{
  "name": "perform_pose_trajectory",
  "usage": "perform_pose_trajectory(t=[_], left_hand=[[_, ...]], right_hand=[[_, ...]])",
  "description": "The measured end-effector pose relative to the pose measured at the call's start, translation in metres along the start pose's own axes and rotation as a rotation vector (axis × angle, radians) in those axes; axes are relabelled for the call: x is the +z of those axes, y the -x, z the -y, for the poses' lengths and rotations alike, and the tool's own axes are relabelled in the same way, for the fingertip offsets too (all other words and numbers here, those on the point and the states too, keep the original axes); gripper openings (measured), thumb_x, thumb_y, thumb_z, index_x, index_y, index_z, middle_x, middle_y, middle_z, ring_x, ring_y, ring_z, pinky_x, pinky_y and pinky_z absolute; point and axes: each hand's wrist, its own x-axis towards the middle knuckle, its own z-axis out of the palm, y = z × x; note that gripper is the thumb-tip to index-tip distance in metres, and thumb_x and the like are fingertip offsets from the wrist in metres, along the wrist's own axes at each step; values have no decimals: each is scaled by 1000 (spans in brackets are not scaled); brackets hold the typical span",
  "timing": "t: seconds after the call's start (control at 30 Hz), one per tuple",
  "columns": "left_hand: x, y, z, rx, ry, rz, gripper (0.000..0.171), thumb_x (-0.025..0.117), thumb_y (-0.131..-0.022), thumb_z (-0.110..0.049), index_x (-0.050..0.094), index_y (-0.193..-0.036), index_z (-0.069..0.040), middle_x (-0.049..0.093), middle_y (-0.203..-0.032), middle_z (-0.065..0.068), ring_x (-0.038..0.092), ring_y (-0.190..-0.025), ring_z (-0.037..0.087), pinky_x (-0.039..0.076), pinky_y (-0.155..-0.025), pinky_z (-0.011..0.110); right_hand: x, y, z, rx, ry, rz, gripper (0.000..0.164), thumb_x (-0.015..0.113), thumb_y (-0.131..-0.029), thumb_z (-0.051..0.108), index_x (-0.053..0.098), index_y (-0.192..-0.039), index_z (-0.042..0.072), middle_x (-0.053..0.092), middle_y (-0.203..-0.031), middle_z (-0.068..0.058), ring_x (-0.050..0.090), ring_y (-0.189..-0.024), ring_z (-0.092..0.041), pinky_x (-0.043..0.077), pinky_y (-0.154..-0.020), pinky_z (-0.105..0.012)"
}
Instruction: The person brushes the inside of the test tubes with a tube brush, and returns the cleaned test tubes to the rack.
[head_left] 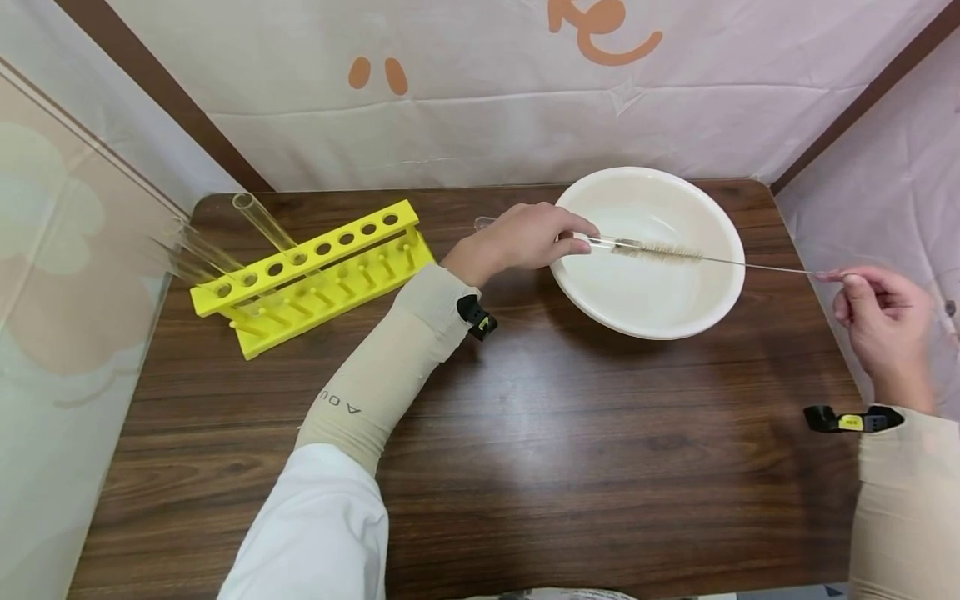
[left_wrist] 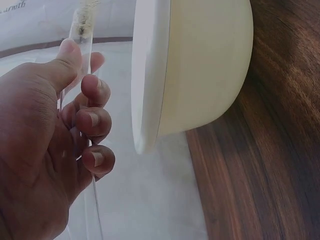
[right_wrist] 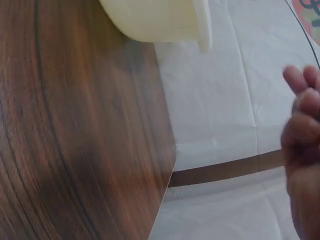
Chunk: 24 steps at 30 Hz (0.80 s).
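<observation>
My left hand (head_left: 517,237) grips a clear glass test tube (head_left: 602,243) lengthwise, its mouth pointing right over the basin's left rim. The rounded end sticks out behind the hand. In the left wrist view, fingers curl round the tube (left_wrist: 75,92) beside the basin wall. A test tube brush (head_left: 671,252) has the tip of its bristles inside the tube's mouth; most bristles lie outside, above the white basin (head_left: 645,312). Past the right rim, my right hand (head_left: 888,321) pinches the end of the brush's thin wire handle. The right wrist view shows that hand (right_wrist: 304,132) at its edge.
A yellow test tube rack (head_left: 337,308) stands at the left of the brown wooden table (head_left: 600,467). Three glass tubes, one of them this tube (head_left: 264,223), lean in its left holes. Printed curtains (head_left: 465,133) hang close behind and at both sides.
</observation>
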Motion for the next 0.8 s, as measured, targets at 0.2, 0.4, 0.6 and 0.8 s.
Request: perform_pose_trajectory(t=[0.2,0.4,0.6,0.8], left_hand=[[-1,-1,1,-10,6,6,38,50,-107,-43,60,-142,-32,64,-132,-14,59,-108,7,45,-96,35],[1,-2,1,-4,2,-1,38,50,-107,-43,61,-141,-31,66,-127,-13,60,-104,9,46,-93,35],[2,-1,-2,6,-5,-18,39,51,-107,-43,60,-142,-31,65,-133,-13,61,-113,10,46,-96,37],[2,-4,-7,34,-18,-23,40,52,-106,-43,60,-142,-30,63,-135,-13,61,-110,7,47,-92,35]], right_hand=[[15,4,4,-327,784,-227,21,63,-100,5,73,-92,-11,70,-72,-8,58,-58,-11,40,-73,-6],[24,9,1,-578,989,-356,31,61,-102,26,70,-86,0,70,-79,-21,57,-66,-50,49,-68,-39],[20,12,4,-501,975,-195,24,61,-99,12,69,-85,-6,66,-78,-27,53,-63,-48,28,-86,0],[21,10,4,-447,1009,-37,18,63,-97,6,71,-90,-8,67,-82,-27,57,-68,-46,41,-74,-20]])
